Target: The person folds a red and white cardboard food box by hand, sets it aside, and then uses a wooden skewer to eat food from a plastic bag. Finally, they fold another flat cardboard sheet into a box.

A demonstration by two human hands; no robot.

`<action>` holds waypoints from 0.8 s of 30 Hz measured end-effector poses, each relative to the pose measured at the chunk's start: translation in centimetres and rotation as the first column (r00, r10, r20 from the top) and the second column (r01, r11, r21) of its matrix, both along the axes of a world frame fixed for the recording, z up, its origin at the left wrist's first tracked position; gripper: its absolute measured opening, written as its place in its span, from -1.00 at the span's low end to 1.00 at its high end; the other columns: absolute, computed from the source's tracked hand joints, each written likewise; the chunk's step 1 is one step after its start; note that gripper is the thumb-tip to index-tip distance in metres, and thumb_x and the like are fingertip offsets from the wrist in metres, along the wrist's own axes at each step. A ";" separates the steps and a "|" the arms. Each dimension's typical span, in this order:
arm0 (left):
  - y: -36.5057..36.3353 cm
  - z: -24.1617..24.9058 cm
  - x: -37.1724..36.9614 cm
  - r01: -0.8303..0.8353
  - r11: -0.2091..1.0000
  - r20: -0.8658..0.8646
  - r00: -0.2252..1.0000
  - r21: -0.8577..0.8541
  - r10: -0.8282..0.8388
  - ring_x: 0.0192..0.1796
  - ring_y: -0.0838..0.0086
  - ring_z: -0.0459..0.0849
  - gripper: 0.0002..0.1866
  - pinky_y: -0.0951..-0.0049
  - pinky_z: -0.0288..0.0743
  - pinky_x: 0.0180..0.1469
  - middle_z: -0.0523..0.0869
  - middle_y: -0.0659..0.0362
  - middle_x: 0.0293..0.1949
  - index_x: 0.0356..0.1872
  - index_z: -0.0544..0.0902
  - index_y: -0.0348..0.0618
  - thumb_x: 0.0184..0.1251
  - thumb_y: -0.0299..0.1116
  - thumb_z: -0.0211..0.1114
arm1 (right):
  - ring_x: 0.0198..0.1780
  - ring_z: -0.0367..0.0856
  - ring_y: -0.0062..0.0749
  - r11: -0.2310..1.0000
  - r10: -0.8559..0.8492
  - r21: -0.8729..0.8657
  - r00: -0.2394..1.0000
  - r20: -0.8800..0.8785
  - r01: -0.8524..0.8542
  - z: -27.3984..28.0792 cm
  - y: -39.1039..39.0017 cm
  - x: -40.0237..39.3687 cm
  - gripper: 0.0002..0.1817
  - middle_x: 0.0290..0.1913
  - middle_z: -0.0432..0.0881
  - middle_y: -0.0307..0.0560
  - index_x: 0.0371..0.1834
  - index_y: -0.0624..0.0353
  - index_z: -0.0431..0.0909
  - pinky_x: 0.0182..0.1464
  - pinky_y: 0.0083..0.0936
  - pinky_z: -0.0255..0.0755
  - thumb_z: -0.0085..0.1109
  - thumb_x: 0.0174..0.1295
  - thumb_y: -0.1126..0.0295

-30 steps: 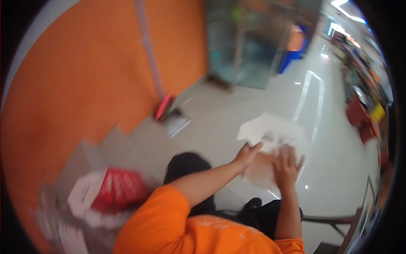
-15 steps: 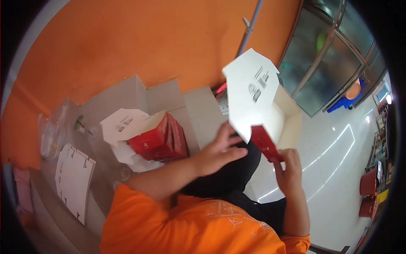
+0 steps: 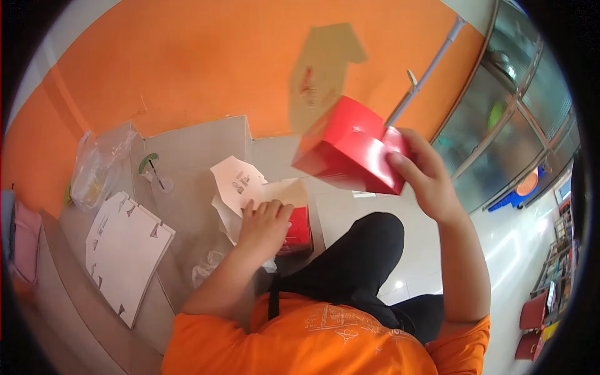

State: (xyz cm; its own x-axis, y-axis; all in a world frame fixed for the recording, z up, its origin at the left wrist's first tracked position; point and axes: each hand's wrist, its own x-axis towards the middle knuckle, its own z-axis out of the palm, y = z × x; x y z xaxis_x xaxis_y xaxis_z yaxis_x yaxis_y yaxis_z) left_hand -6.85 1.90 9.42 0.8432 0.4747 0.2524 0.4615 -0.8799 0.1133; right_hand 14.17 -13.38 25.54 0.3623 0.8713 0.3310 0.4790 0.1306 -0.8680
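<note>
My right hand point(image 3: 425, 172) is closed on the side of a red folded cardboard box point(image 3: 350, 150), held up in the air and tilted. Its lid flap stands open, blurred, against the orange wall. My left hand point(image 3: 265, 228) lies over the open red and white boxes point(image 3: 299, 228) stacked on the grey tiled ledge, its fingers slightly apart on the top one. A white printed lid flap point(image 3: 237, 181) of that stack sticks up beside the fingers. The thumb of my left hand is hidden.
Flat white die-cut card sheets point(image 3: 128, 250) lie on the ledge point(image 3: 187, 150) at left. Behind them are a clear plastic bag point(image 3: 100, 169) and a clear cup with a green lid point(image 3: 150, 164). A grey pole point(image 3: 425, 69) leans by the wall, near glass-paned doors point(image 3: 500, 119).
The box in my right hand has been raised and turned, so its red outside now faces me. My left hand has moved from beside that box leftward onto the stack. The view has shifted too.
</note>
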 end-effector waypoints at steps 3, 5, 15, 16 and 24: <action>-0.2 -1.4 0.2 0.018 0.999 0.064 0.998 -0.032 -0.016 0.06 0.23 0.53 -0.63 -0.06 0.21 0.27 0.53 0.12 -0.07 0.10 0.46 -0.03 0.24 -0.35 0.17 | -0.15 0.53 -0.51 0.989 0.091 -0.125 0.991 0.096 -0.078 -0.5 5.7 -1.0 -0.60 -0.17 0.59 -0.07 0.09 0.26 0.44 -0.09 -0.54 0.43 0.13 0.32 0.22; -0.5 -2.2 0.2 0.110 0.993 0.158 0.982 -0.051 -0.101 0.03 0.23 0.55 -0.61 -0.01 0.25 0.24 0.51 0.12 -0.10 0.09 0.47 -0.03 0.19 -0.44 0.14 | -0.13 0.58 -0.36 0.972 0.123 -0.227 0.964 0.236 -0.069 -1.6 8.5 -2.0 -0.59 -0.13 0.61 0.05 0.08 0.24 0.47 -0.05 -0.46 0.45 0.17 0.27 0.20; -0.6 -3.7 0.8 0.122 0.992 0.274 0.953 0.037 -0.127 0.05 0.23 0.48 -0.63 0.06 0.21 0.24 0.46 0.14 -0.02 0.06 0.54 -0.02 0.18 -0.42 0.09 | -0.16 0.54 -0.24 0.919 0.352 -0.313 0.858 0.375 -0.240 -9.6 13.1 -2.3 -0.62 -0.17 0.54 0.05 0.10 0.18 0.49 -0.08 -0.37 0.45 0.19 0.25 0.30; -0.5 -3.7 0.7 0.093 0.993 0.285 0.952 0.074 -0.110 0.06 0.25 0.47 -0.64 0.06 0.21 0.23 0.46 0.14 -0.02 0.04 0.55 -0.03 0.18 -0.40 0.10 | -0.16 0.54 -0.24 0.911 0.372 -0.318 0.855 0.362 -0.262 -10.2 13.1 -2.4 -0.62 -0.17 0.54 0.05 0.10 0.18 0.49 -0.08 -0.37 0.45 0.19 0.25 0.30; -0.2 -2.0 -0.1 -0.036 0.995 0.239 0.971 0.098 0.012 0.07 0.28 0.49 -0.61 0.02 0.24 0.20 0.50 0.13 -0.02 0.00 0.56 -0.05 0.10 -0.28 0.30 | 0.02 0.46 0.03 0.972 0.225 -0.177 0.825 0.519 -0.153 -15.1 13.6 -3.1 -0.53 -0.03 0.49 0.09 0.15 0.07 0.44 0.08 -0.23 0.39 0.26 0.16 0.29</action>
